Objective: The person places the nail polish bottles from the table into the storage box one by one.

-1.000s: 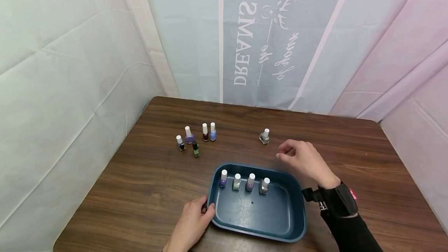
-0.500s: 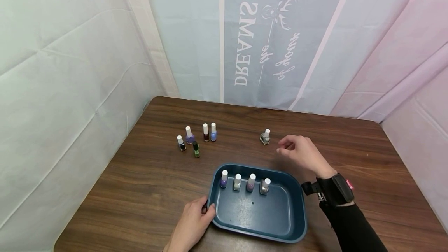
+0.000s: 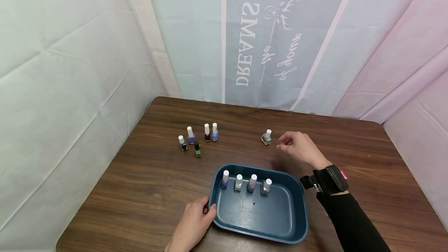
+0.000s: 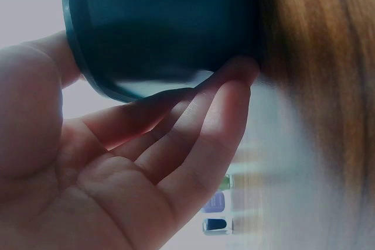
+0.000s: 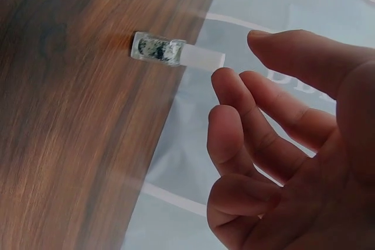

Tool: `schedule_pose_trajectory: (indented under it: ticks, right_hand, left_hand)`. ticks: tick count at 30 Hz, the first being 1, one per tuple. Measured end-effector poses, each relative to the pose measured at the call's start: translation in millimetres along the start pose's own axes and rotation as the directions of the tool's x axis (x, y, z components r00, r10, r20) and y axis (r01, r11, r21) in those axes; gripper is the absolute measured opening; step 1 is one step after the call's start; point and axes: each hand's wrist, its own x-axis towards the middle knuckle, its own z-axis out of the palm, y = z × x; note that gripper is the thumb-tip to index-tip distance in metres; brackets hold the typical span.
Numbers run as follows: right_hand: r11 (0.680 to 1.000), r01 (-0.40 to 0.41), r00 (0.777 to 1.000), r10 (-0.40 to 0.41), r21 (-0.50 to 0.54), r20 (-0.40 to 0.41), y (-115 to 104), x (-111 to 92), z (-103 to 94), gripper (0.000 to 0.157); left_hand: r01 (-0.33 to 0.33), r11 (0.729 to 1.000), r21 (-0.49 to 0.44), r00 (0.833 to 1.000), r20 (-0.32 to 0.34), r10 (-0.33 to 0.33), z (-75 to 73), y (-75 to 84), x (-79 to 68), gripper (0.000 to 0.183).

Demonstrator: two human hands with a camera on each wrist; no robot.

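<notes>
In the head view my left hand [image 3: 191, 221] holds the left end of a dark blue tray [image 3: 255, 221], thumb over the rim. The left wrist view shows the fingers [image 4: 225, 112] against the tray's outer wall. Several nail polish bottles stand in a row along the tray's far side, among them a purple one [image 3: 225, 180] and a silver one [image 3: 266, 187]. My right hand [image 3: 301, 150], fingers loosely bent and holding nothing, hovers just right of a clear glitter nail polish bottle [image 3: 266, 139]. Its white cap [image 5: 202, 57] is close to the fingertips in the right wrist view.
On the brown wooden table [image 3: 140, 189], several more bottles are grouped at the back left: black [image 3: 183, 145], purple [image 3: 191, 138], dark red [image 3: 207, 135], blue [image 3: 215, 134] and green with a black cap [image 3: 197, 151]. Printed cloth [image 3: 196, 42] hangs behind the table.
My right hand has moved slightly farther from me, up beside the glitter nail polish bottle. The left hand keeps its hold on the tray, and the bottles stay put.
</notes>
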Motion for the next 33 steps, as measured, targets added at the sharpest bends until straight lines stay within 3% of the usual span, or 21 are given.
schedule_pose_trajectory:
  ticks: [28,33]
  right_hand:
    - [0.996,-0.056,0.996,0.06,-0.064,0.066,9,41,8.1,0.031]
    - [0.996,-0.067,0.994,0.071,-0.055,0.083,10,48,12.0,0.034]
  left_hand:
    - [-0.006,1.0,0.004,1.0,-0.004,0.006,0.9,-0.6,0.5,0.022]
    - [-0.033,0.999,-0.009,0.999,-0.013,0.033,0.2,0.1,-0.3,0.022]
